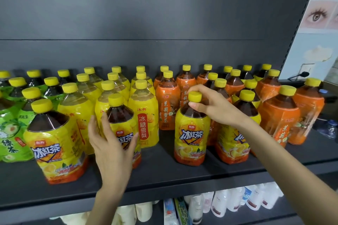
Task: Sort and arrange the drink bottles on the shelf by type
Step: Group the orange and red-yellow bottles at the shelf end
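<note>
Yellow-capped drink bottles stand in rows on a dark shelf [164,175]. My left hand [111,144] wraps round the body of an iced black tea bottle [122,115] with a yellow-and-orange label. My right hand [212,106] pinches the neck and cap of a second iced black tea bottle [192,139], which stands apart at the shelf front. A third iced black tea bottle [56,142] stands front left. Green tea bottles [11,133] fill the far left, clear pear drink bottles [144,115] the middle, and orange jasmine tea bottles [167,107] the right.
More iced black tea bottles [236,133] stand among the orange ones on the right. The shelf below holds white pouches and bottles [237,201]. A dark back panel [146,23] rises behind the rows. A wall poster [321,14] hangs at the far right.
</note>
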Demonstrator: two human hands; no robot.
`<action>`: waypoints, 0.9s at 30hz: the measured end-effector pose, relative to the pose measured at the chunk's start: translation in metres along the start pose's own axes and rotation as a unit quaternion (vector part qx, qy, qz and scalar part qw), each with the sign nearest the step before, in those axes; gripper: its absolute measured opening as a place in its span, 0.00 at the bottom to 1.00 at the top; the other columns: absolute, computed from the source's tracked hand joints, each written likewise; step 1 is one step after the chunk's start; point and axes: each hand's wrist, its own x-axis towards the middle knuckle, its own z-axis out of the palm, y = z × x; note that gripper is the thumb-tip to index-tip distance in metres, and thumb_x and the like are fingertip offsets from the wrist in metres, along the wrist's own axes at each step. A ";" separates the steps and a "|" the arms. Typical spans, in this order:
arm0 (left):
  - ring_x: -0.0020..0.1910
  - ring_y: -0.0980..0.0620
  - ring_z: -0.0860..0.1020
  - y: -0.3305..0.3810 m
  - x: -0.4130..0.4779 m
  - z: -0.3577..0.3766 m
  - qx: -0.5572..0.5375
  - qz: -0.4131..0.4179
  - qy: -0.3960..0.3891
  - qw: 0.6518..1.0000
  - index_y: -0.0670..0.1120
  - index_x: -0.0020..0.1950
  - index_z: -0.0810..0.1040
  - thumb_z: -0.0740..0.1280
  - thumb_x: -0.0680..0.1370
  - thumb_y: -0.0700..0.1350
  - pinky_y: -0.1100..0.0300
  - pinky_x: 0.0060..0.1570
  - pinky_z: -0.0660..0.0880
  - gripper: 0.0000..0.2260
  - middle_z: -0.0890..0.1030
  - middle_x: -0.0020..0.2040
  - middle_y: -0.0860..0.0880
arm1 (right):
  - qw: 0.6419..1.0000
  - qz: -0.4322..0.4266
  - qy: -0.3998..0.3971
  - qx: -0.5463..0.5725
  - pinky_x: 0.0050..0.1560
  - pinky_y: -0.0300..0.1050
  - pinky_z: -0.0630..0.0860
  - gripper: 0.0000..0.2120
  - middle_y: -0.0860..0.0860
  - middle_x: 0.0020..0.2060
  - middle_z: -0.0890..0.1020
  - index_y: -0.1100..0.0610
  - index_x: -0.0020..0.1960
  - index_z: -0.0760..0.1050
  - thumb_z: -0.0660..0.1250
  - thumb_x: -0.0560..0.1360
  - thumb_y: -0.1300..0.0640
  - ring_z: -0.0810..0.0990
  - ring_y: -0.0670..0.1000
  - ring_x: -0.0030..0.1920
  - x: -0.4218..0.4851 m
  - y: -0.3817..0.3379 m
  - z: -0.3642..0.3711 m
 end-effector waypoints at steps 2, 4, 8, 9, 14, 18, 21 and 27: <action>0.71 0.37 0.59 0.014 -0.006 0.001 -0.020 0.075 0.047 0.996 0.39 0.73 0.58 0.73 0.73 0.49 0.39 0.60 0.71 0.36 0.57 0.71 0.36 | 1.000 -0.012 -0.013 0.014 0.57 0.44 0.74 0.11 0.48 0.51 0.78 0.51 0.59 0.71 0.66 0.77 0.56 0.76 0.46 0.54 0.001 -0.003 0.005; 0.70 0.42 0.60 0.033 -0.008 0.003 -0.067 0.142 0.032 0.987 0.41 0.73 0.57 0.67 0.75 0.54 0.40 0.64 0.68 0.33 0.59 0.71 0.40 | 0.999 -0.027 -0.032 0.027 0.57 0.44 0.75 0.12 0.48 0.52 0.78 0.53 0.60 0.71 0.66 0.77 0.56 0.77 0.45 0.54 0.003 -0.007 0.010; 0.72 0.58 0.54 0.059 -0.008 0.011 -0.132 0.141 -0.113 0.975 0.51 0.77 0.48 0.60 0.73 0.65 0.54 0.68 0.59 0.39 0.56 0.74 0.50 | 0.994 -0.061 -0.068 0.066 0.58 0.44 0.75 0.15 0.44 0.54 0.78 0.55 0.62 0.72 0.66 0.77 0.56 0.77 0.44 0.56 0.007 -0.017 0.023; 0.71 0.61 0.53 0.061 -0.008 0.013 -0.144 0.125 -0.142 0.971 0.54 0.77 0.46 0.60 0.72 0.68 0.58 0.68 0.59 0.40 0.55 0.75 0.52 | 0.992 -0.062 -0.073 0.084 0.58 0.43 0.76 0.15 0.44 0.54 0.78 0.55 0.63 0.72 0.66 0.77 0.57 0.77 0.44 0.57 0.007 -0.020 0.027; 0.71 0.56 0.62 0.061 -0.011 0.019 -0.146 0.090 -0.165 0.971 0.55 0.75 0.53 0.63 0.69 0.70 0.60 0.61 0.66 0.40 0.63 0.73 0.55 | 0.991 -0.063 -0.118 -0.015 0.60 0.39 0.74 0.18 0.45 0.58 0.78 0.53 0.64 0.72 0.66 0.76 0.50 0.76 0.41 0.59 0.016 -0.023 0.015; 0.69 0.53 0.63 0.062 -0.013 0.018 -0.126 0.096 -0.145 0.977 0.55 0.74 0.55 0.64 0.71 0.67 0.60 0.57 0.66 0.37 0.64 0.72 0.52 | 0.998 -0.035 0.012 -0.048 0.58 0.32 0.71 0.11 0.42 0.52 0.79 0.52 0.57 0.77 0.64 0.77 0.50 0.76 0.39 0.55 0.025 -0.008 -0.028; 0.67 0.51 0.65 0.061 -0.014 0.018 -0.106 0.091 -0.127 0.982 0.54 0.74 0.56 0.60 0.71 0.67 0.60 0.55 0.67 0.36 0.66 0.71 0.51 | 0.990 0.003 0.109 -0.091 0.56 0.30 0.67 0.09 0.47 0.53 0.77 0.54 0.56 0.77 0.64 0.78 0.54 0.74 0.45 0.56 0.031 0.009 -0.054; 0.66 0.50 0.65 0.054 -0.013 0.015 -0.099 0.081 -0.120 0.984 0.54 0.75 0.56 0.66 0.71 0.65 0.58 0.54 0.67 0.37 0.67 0.71 0.49 | 0.979 0.044 0.120 -0.156 0.58 0.44 0.69 0.11 0.51 0.57 0.77 0.54 0.58 0.77 0.64 0.78 0.51 0.74 0.50 0.59 0.033 0.029 -0.079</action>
